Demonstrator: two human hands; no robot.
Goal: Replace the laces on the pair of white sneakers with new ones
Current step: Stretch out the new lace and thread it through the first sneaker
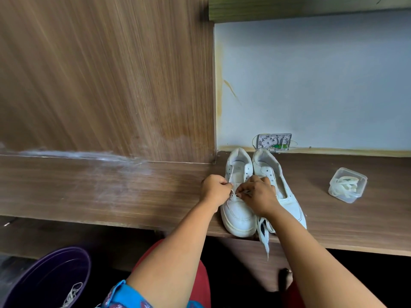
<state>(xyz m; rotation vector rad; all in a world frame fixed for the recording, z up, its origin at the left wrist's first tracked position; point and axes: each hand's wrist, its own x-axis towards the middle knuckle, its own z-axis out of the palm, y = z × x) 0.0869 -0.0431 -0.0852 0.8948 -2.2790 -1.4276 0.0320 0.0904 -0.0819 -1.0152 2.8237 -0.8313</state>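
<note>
Two white sneakers stand side by side on the wooden desk, toes toward me. Over the left sneaker (239, 213), my left hand (215, 188) pinches a white lace at the eyelets on its left side. My right hand (258, 194) pinches the same lace (232, 192) at the shoe's throat, fingers curled. The right sneaker (287, 196) has bare eyelets, partly hidden by my right wrist. A loose white lace (265, 240) hangs over the desk's front edge between the shoes.
A clear plastic box (347, 185) holding coiled white laces sits on the desk (111, 190) to the right. A purple bin (47, 278) with a lace inside stands on the floor at lower left. An open wall socket (274, 141) is behind the shoes.
</note>
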